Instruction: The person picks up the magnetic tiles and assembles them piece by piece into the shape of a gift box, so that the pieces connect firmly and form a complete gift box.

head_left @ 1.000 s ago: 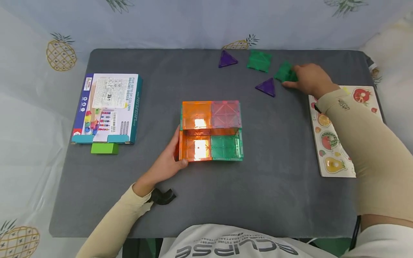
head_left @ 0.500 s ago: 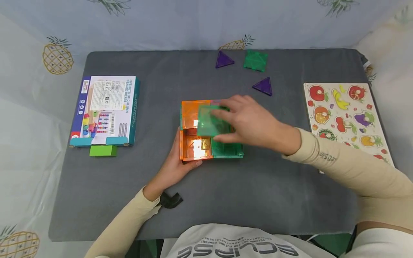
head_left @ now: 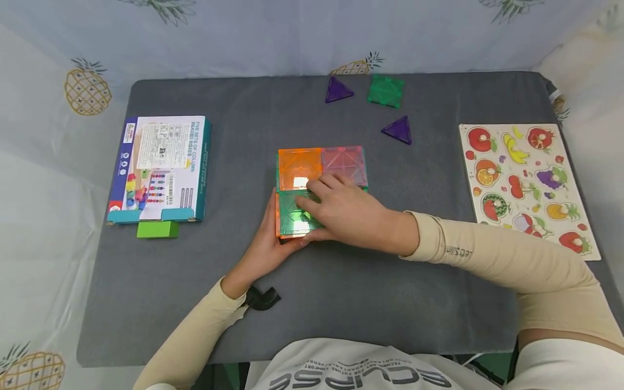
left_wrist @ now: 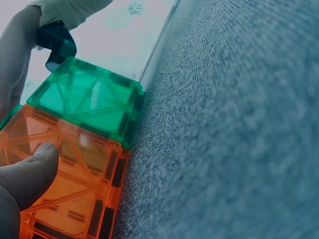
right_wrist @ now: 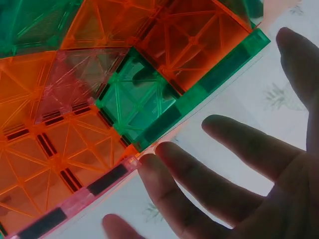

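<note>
A low box of clear magnetic tiles (head_left: 299,162) stands mid-table, with orange and pink squares on its back half. My left hand (head_left: 268,230) holds its left front corner; in the left wrist view the thumb (left_wrist: 42,167) lies on an orange front tile (left_wrist: 70,184), beside a green one (left_wrist: 89,97). Over the front left part lies a green square tile (head_left: 291,219). My right hand (head_left: 353,216) rests on that tile with spread fingers and covers the front right part. The right wrist view shows the green tile (right_wrist: 204,89) edge-on, near the fingers (right_wrist: 239,139).
Behind the box lie two purple triangle tiles (head_left: 337,90) (head_left: 398,130) and a green square tile (head_left: 386,91). At the left is a cardboard box (head_left: 161,168) with a green block (head_left: 157,229) in front. A fruit puzzle board (head_left: 528,184) lies at the right.
My right hand picked up a green square tile at the back right, brought it to the box and set it over the front left part. My left hand stayed at the corner.
</note>
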Demonstrator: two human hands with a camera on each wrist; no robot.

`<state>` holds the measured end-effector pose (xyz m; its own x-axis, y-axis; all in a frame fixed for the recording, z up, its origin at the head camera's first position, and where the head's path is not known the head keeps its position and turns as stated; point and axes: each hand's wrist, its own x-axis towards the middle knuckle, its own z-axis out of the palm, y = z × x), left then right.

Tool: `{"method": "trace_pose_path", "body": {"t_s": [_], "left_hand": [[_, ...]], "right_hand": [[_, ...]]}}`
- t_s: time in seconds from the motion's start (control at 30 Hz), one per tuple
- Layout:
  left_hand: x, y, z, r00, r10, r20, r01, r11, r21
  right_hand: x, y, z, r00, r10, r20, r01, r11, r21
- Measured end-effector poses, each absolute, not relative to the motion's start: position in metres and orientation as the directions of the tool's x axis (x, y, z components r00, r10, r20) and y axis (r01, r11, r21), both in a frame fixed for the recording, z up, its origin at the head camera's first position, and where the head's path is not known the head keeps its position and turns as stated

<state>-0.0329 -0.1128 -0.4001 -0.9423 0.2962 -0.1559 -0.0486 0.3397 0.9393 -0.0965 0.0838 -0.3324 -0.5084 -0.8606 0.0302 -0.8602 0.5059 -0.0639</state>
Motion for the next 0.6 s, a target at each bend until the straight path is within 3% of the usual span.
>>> {"method": "trace_pose_path", "body": {"t_s": [0.17,0.3,0.4,0.5,0.6], "left_hand": [[-0.035,-0.115,-0.419,-0.950,0.292,-0.105,-0.012,0.303,0.953],[-0.038,-0.117,-0.435,-0.958,0.285,-0.042,0.049,0.305,0.951],[-0.039,-0.118,-0.439,-0.960,0.280,-0.019,0.080,0.337,0.938],[-0.038,-0.118,-0.440,-0.962,0.272,-0.020,0.077,0.341,0.937],[-0.037,-0.118,-0.441,-0.965,0.263,-0.011,0.084,0.346,0.934]], "right_hand": [[-0.113,0.089,-0.326,-0.548,-0.836,0.009,-0.826,0.540,-0.165],[-0.167,0.103,-0.321,-0.670,-0.742,0.006,-0.715,0.643,-0.275],[-0.224,0.123,-0.328,-0.748,-0.643,-0.166,-0.586,0.756,-0.292],[-0.274,0.147,-0.347,-0.761,-0.518,-0.390,-0.460,0.856,-0.238],[-0.303,0.168,-0.367,-0.769,-0.393,-0.504,-0.344,0.919,-0.192]]}}
